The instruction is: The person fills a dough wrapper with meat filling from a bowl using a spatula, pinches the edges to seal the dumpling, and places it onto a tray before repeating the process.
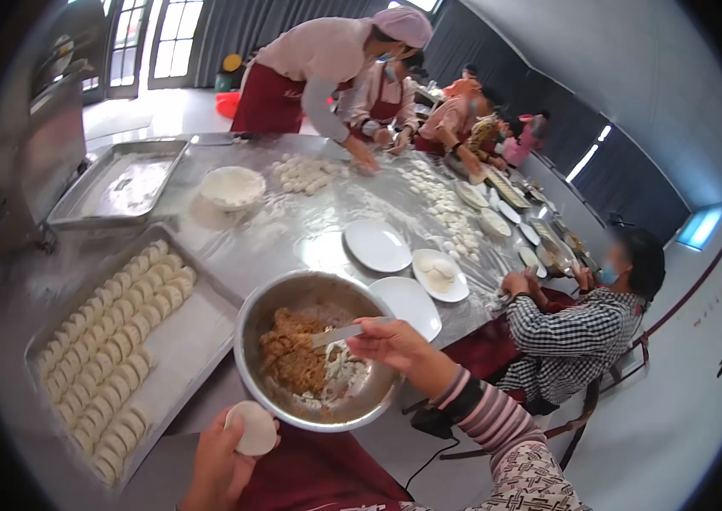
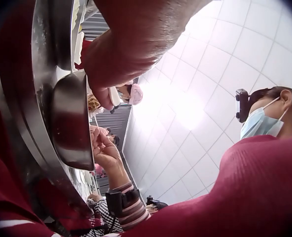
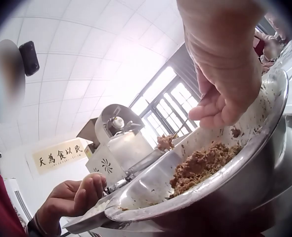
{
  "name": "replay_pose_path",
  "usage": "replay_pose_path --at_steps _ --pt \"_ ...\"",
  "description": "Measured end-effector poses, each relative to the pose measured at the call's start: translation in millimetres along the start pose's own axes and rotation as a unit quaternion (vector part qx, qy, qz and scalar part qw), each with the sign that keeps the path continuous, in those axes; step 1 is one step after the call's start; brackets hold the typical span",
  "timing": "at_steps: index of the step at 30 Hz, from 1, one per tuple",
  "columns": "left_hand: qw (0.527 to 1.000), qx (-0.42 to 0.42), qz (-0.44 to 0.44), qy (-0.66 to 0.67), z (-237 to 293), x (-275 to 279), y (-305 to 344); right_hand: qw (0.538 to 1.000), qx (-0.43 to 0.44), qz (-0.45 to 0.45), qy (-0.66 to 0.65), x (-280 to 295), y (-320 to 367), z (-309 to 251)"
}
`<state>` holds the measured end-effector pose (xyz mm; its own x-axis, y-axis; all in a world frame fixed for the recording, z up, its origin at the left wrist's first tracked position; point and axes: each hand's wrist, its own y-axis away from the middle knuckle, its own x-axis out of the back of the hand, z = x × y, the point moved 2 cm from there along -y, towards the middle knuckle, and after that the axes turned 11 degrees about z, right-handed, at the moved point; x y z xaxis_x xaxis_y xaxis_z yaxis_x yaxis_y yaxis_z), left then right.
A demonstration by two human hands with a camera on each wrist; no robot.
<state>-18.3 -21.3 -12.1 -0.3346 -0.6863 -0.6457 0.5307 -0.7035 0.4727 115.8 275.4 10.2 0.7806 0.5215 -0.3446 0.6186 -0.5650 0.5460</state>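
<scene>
My left hand (image 1: 218,462) holds a round white dumpling wrapper (image 1: 254,428) by its edge, beside the near rim of a steel mixing bowl (image 1: 297,294). Over the bowl, my right hand (image 1: 395,345) pinches the handle end of a flat metal filling spatula (image 1: 337,335). Brown minced filling (image 1: 291,351) is heaped on the bowl's left side, with a whitish smear next to it. The right wrist view shows a small lump of filling (image 3: 165,142) on the spatula's tip, above the bowl's rim. In the left wrist view, the left hand (image 2: 131,54) hides much of the wrapper.
Left of the bowl lies a tray (image 1: 199,341) with rows of dumplings (image 1: 114,341). Beyond the bowl are white plates (image 1: 378,245), one with wrappers (image 1: 438,274), a flour bowl (image 1: 233,187) and dough pieces (image 1: 303,175). A person in checked sleeves (image 1: 565,319) sits to the right; others work opposite.
</scene>
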Motion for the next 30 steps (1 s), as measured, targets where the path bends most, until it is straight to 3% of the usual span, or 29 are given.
replay_pose_path --at_steps 7,12,14,15,16,18,19,21,22,23,25,30 --pt "0.997 -0.009 -0.076 0.029 4 -34 -17 0.998 0.029 -0.008 -0.059 11 24 -6" --pt "0.994 0.033 -0.056 0.093 -8 -55 -34 0.996 0.057 -0.041 -0.063 -1 52 -7" --pt "0.993 0.046 -0.04 0.105 -10 -64 -34 0.985 0.172 -0.024 -0.006 -13 69 -5" --pt "0.993 0.045 -0.036 0.107 -12 -66 -35 0.986 0.167 -0.026 -0.005 -14 74 1" --pt "0.991 0.044 -0.049 0.116 -14 -68 -36 0.956 0.275 -0.01 0.097 -15 81 6" --pt "0.989 0.042 -0.06 0.125 -16 -74 -36 0.854 0.448 0.005 0.265 -28 101 11" --pt "0.989 0.041 -0.068 0.125 -16 -78 -35 0.855 0.447 0.003 0.264 -28 100 16" --pt "0.989 0.038 -0.075 0.123 -19 -82 -36 0.614 0.67 -0.08 0.409 -35 108 25" --pt "0.988 0.04 -0.064 0.131 -23 -80 -40 0.532 0.704 -0.116 0.456 -42 113 29" --pt "0.988 0.043 -0.053 0.14 -26 -80 -42 0.532 0.705 -0.117 0.455 -45 117 32" --pt "0.987 0.036 -0.06 0.146 -26 -81 -42 0.366 0.73 -0.162 0.554 -48 125 45" --pt "0.98 0.033 -0.066 0.183 -24 -77 -44 0.383 0.734 -0.15 0.54 -45 136 46"
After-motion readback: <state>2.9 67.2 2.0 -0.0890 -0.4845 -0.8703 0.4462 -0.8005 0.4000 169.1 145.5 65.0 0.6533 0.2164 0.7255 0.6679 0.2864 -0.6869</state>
